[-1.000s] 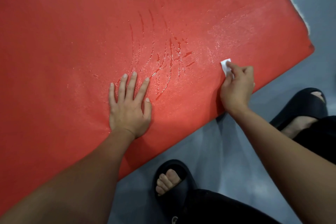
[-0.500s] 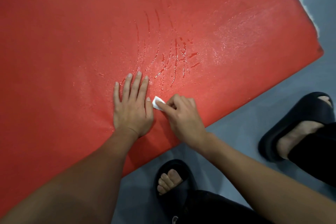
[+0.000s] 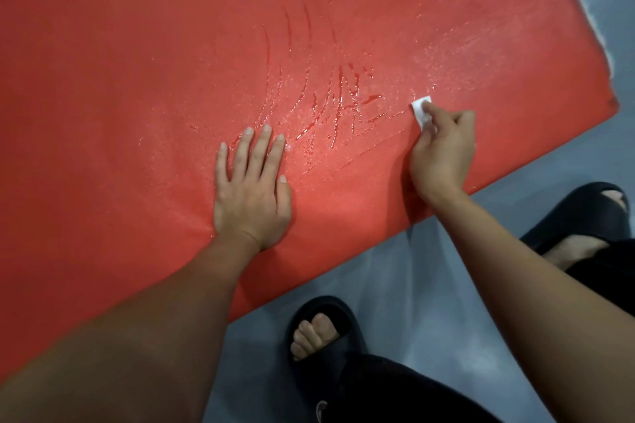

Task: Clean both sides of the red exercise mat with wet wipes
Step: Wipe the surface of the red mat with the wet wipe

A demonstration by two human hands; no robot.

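Mid-wipe, first visible side only. Black slides (image 3: 321, 330) on the grey floor (image 3: 429, 285) at the near edge. Left hand (image 3: 251, 189) flat on the red exercise mat (image 3: 137, 62), fingers straight, bracing. Right hand (image 3: 441, 148) pinches a small folded wet wipe (image 3: 421, 110) against the mat near its right end. Wet streaks cover centre and right; the left part looks dry, probably unwiped. Underside not yet done.

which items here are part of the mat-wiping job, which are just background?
In the job:
- red exercise mat, wet streaks mid-surface
- wet wipe, pinched in right hand on the mat
- left hand, flat on the mat

Background:
- black slippers
- grey floor
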